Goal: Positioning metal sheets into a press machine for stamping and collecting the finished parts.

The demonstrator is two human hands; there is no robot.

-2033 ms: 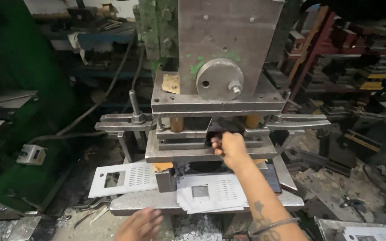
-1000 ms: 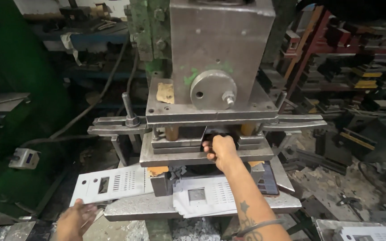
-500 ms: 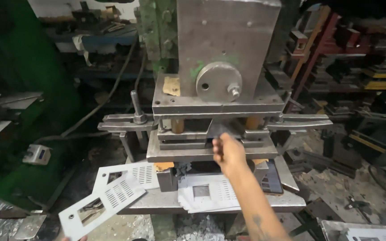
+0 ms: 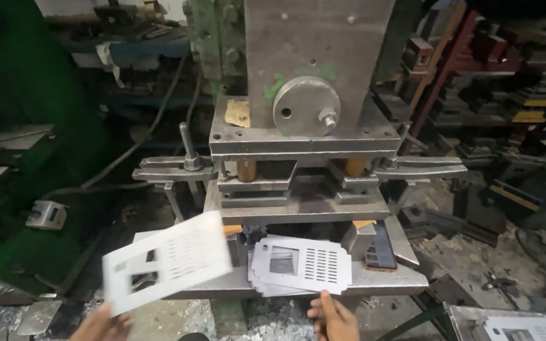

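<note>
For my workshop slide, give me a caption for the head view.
Left hand lifts a punched metal plate beside the press; right hand touches the plate stack.

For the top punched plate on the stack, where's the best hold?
Probably the near edge of the top plate, from the operator's side. It is thin and flat, overhangs the stack toward the right hand, and the press blocks the far side. Pinch clear of the slots.

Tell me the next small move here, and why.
Probably lay the plate in the left hand aside, clear of the press. It is lifted and tilted beside the die, while the right hand already touches the stack of plates.
</note>
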